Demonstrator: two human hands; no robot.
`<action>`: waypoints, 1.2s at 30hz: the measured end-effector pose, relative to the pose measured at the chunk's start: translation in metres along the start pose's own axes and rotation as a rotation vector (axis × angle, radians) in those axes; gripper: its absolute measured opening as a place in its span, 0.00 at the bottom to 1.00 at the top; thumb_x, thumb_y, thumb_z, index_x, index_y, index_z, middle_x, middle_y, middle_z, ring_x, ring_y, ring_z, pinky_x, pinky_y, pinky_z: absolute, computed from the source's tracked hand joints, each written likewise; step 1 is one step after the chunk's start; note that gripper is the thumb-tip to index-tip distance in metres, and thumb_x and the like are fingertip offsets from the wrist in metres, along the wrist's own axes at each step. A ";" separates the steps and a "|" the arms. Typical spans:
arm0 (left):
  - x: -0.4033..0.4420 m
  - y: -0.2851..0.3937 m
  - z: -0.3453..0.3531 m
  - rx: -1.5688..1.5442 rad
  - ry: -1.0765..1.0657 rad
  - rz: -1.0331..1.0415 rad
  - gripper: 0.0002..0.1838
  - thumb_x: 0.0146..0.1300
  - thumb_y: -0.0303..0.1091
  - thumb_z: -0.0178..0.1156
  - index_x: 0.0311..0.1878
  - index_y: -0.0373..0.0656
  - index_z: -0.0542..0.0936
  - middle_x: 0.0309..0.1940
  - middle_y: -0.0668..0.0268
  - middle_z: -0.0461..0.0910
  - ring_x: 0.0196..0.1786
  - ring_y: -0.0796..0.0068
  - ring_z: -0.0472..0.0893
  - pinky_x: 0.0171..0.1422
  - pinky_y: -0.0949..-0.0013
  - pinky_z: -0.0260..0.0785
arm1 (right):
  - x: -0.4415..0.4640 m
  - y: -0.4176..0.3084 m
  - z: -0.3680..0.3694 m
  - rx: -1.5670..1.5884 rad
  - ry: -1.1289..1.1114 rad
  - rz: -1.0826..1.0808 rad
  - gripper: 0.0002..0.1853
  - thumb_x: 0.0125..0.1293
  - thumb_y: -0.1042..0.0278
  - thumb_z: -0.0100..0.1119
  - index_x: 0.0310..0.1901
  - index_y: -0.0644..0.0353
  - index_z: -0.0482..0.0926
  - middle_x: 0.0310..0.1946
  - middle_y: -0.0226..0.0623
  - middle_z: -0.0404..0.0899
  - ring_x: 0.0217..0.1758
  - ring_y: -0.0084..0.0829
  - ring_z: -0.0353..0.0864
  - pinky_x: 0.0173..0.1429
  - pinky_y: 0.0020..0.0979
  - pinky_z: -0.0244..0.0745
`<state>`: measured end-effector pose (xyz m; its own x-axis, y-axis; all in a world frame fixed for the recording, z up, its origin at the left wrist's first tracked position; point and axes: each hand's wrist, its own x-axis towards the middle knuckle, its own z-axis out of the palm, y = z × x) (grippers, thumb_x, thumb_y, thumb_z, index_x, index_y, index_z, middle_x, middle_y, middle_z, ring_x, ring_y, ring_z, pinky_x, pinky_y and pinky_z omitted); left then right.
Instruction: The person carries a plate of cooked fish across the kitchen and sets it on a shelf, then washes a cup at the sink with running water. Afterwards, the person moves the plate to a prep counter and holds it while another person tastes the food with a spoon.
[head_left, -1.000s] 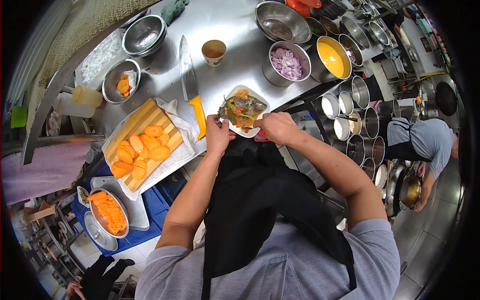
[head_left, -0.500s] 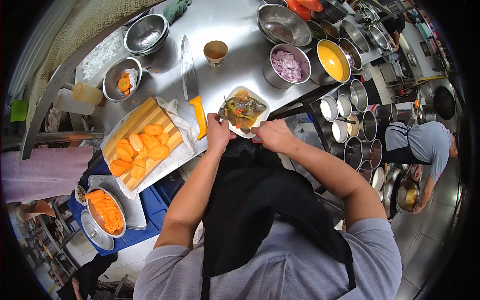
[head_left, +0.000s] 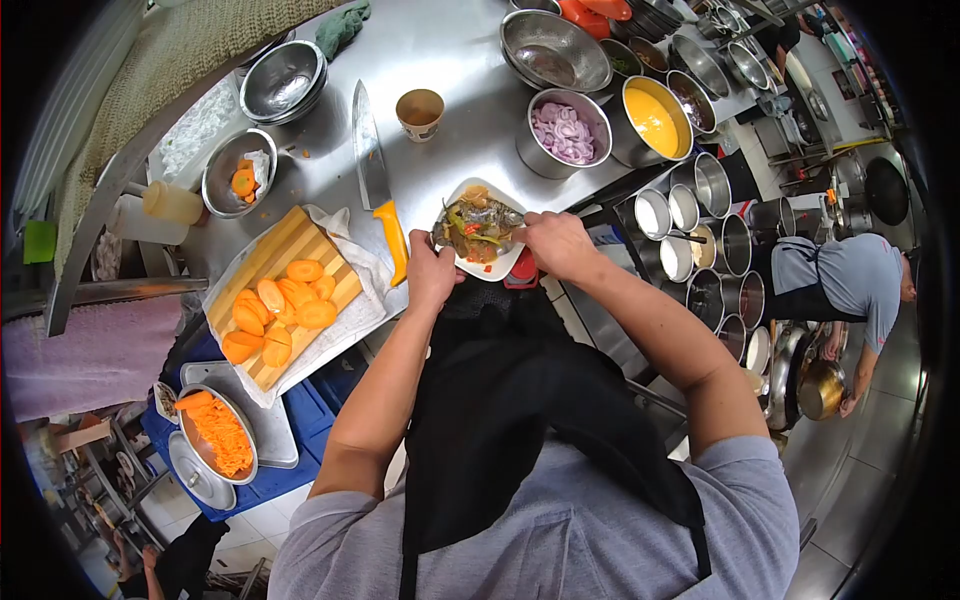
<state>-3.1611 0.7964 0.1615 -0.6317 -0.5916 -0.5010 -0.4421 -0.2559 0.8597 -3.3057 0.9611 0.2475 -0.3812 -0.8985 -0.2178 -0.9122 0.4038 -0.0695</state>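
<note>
A white square-sided dish (head_left: pixel 490 272) is at the table's near edge, close to my body. In it lies a dark whole fish (head_left: pixel 487 214) with sauce, green pieces and red bits. My left hand (head_left: pixel 432 274) is closed on the dish's left side. My right hand (head_left: pixel 555 245) is closed at its right rim, beside one end of the fish; its fingertips are partly hidden. A large knife (head_left: pixel 370 155) with a yellow handle lies left of the dish. Beyond the dish stands a paper cup (head_left: pixel 420 112).
At left, carrot slices (head_left: pixel 275 300) lie on a wooden board (head_left: pixel 345 277) over a white cloth. Pots of sliced onion (head_left: pixel 565 133) and yellow liquid (head_left: pixel 655 118) stand at right. Shredded carrot (head_left: pixel 222 438) fills a lower-left pan. A co-worker (head_left: pixel 835 280) holds a pan at far right.
My right hand has shifted up along the dish's right side. The dish has moved slightly left and down in view. The camera view has shifted a little.
</note>
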 end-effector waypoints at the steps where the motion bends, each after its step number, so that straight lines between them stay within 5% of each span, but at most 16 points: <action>1: -0.001 0.002 0.000 0.037 -0.007 0.025 0.17 0.65 0.26 0.56 0.53 0.33 0.63 0.37 0.49 0.80 0.26 0.64 0.86 0.27 0.65 0.82 | 0.000 0.003 0.005 0.002 0.000 0.002 0.13 0.58 0.69 0.58 0.43 0.48 0.88 0.36 0.37 0.83 0.41 0.43 0.87 0.44 0.44 0.83; 6: -0.009 0.023 -0.001 0.139 -0.019 0.069 0.16 0.64 0.27 0.57 0.49 0.33 0.63 0.34 0.48 0.81 0.24 0.63 0.85 0.27 0.64 0.81 | -0.004 0.020 0.032 0.231 0.097 0.101 0.12 0.60 0.68 0.58 0.43 0.47 0.88 0.34 0.38 0.81 0.44 0.44 0.84 0.48 0.44 0.80; 18: 0.008 0.004 -0.008 0.016 -0.033 -0.015 0.19 0.64 0.24 0.57 0.55 0.30 0.65 0.36 0.49 0.82 0.25 0.64 0.86 0.27 0.66 0.82 | -0.003 0.029 0.024 0.787 0.130 0.145 0.11 0.64 0.73 0.60 0.43 0.52 0.89 0.37 0.44 0.83 0.45 0.47 0.82 0.51 0.42 0.76; 23: 0.008 0.000 -0.009 0.003 -0.019 -0.011 0.19 0.64 0.24 0.57 0.56 0.30 0.64 0.36 0.50 0.82 0.25 0.64 0.86 0.27 0.66 0.82 | 0.013 0.022 0.003 0.437 0.303 0.138 0.11 0.64 0.73 0.57 0.42 0.52 0.89 0.33 0.38 0.80 0.42 0.42 0.80 0.48 0.43 0.73; 25: 0.008 -0.002 -0.008 0.001 -0.009 -0.004 0.20 0.65 0.24 0.57 0.57 0.29 0.64 0.36 0.50 0.82 0.26 0.64 0.86 0.27 0.67 0.83 | 0.011 0.015 -0.006 0.026 0.353 0.054 0.13 0.63 0.73 0.56 0.41 0.48 0.89 0.32 0.33 0.77 0.43 0.37 0.77 0.46 0.41 0.67; 29: 0.007 0.005 -0.010 0.022 -0.030 -0.009 0.18 0.65 0.24 0.57 0.54 0.30 0.64 0.37 0.49 0.81 0.25 0.64 0.86 0.27 0.67 0.83 | 0.014 0.017 -0.009 -0.022 0.485 0.124 0.13 0.60 0.72 0.58 0.40 0.45 0.89 0.33 0.30 0.75 0.44 0.36 0.74 0.46 0.38 0.62; 36: 0.010 0.026 -0.014 0.078 -0.057 -0.008 0.15 0.63 0.26 0.58 0.47 0.33 0.64 0.33 0.51 0.81 0.25 0.64 0.87 0.26 0.66 0.82 | -0.007 0.010 0.028 0.371 0.133 0.112 0.11 0.61 0.70 0.59 0.41 0.46 0.89 0.33 0.32 0.79 0.46 0.39 0.79 0.49 0.41 0.67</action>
<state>-3.1698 0.7734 0.1806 -0.6624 -0.5446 -0.5144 -0.4938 -0.1989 0.8465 -3.3085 0.9763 0.2214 -0.5131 -0.8501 -0.1181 -0.7573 0.5132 -0.4038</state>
